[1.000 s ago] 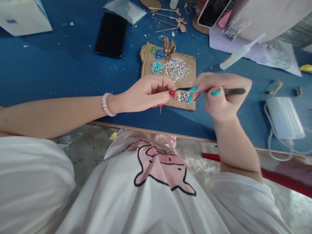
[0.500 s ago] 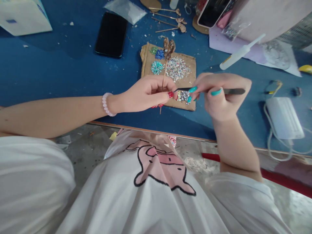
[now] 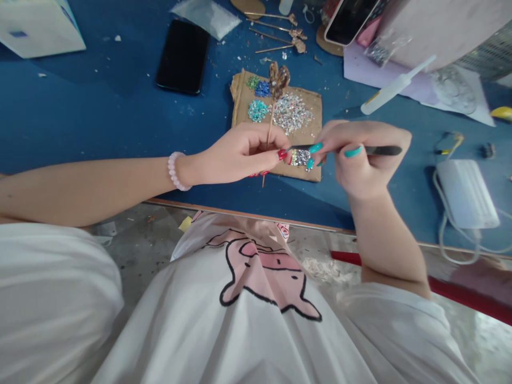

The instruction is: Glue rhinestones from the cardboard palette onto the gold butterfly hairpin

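Observation:
My left hand [image 3: 240, 154] is closed around a thin gold hair stick [image 3: 271, 114] whose ornate butterfly-shaped top [image 3: 278, 77] stands above a piece of brown cardboard [image 3: 240, 98]. My right hand [image 3: 362, 154] pinches dark metal tweezers [image 3: 378, 151], their tips pointing left and meeting my left fingertips. Both hands hover over the cardboard's near edge, where a small heap of silvery rhinestones [image 3: 300, 157] lies. More rhinestones in silver [image 3: 291, 113], teal [image 3: 257, 110], blue [image 3: 262, 89] and green heaps cover the cardboard.
The blue table [image 3: 100, 112] carries a black phone [image 3: 183, 56], a white box [image 3: 36, 26], more gold hair sticks [image 3: 276, 33], a white glue bottle [image 3: 394, 85], a second phone [image 3: 349, 18], a white charger with cable [image 3: 466, 194] and a clear bag [image 3: 206, 16].
Almost nothing: my right hand and the tweezers have shifted very slightly left, and the hair stick's top has tilted a touch to the right.

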`<state>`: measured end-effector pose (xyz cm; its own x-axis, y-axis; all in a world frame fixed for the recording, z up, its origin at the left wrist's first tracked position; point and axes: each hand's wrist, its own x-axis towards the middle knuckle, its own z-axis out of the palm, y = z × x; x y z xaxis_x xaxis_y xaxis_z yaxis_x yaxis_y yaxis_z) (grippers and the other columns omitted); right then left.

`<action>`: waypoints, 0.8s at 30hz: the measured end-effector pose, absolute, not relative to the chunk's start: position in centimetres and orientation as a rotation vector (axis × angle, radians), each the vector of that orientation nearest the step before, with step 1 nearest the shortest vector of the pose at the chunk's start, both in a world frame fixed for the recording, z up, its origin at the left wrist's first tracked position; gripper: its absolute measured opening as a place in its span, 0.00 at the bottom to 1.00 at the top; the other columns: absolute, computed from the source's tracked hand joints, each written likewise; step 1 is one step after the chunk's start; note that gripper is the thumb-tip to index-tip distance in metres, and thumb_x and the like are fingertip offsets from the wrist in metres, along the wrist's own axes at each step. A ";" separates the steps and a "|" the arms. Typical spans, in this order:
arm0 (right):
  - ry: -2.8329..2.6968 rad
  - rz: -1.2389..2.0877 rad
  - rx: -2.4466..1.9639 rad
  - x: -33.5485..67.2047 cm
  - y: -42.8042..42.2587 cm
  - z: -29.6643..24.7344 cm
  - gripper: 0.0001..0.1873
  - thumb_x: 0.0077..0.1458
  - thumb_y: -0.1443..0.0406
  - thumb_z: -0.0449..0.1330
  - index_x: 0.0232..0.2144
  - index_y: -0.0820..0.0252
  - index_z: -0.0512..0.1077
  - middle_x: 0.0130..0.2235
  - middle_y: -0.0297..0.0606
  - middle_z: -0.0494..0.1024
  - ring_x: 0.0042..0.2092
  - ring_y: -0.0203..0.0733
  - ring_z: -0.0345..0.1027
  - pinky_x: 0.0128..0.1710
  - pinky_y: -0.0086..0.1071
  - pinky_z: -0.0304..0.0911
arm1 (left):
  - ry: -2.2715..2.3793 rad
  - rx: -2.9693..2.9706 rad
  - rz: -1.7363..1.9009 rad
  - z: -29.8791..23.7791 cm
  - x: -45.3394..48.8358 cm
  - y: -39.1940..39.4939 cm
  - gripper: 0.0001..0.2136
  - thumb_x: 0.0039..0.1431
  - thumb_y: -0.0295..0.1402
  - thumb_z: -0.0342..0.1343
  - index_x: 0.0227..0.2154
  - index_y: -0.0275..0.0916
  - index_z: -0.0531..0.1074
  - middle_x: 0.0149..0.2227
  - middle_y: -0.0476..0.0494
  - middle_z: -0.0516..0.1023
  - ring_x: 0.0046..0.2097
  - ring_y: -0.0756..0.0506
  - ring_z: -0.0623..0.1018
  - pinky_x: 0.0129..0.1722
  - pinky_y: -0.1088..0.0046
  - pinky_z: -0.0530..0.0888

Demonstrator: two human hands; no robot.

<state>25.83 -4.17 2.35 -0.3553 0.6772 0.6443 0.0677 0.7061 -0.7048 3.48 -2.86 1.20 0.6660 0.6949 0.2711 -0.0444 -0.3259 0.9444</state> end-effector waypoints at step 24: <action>-1.853 0.603 -0.420 25.6 -3.8 2.1 0.12 0.66 0.58 0.61 0.36 0.56 0.83 0.25 0.32 0.78 0.27 0.32 0.71 0.26 0.27 0.65 | 0.515 1.726 0.847 1.0 3.6 -2.8 0.04 0.60 0.23 0.56 0.33 0.36 0.74 0.25 0.54 0.72 0.23 0.57 0.70 0.22 0.84 0.67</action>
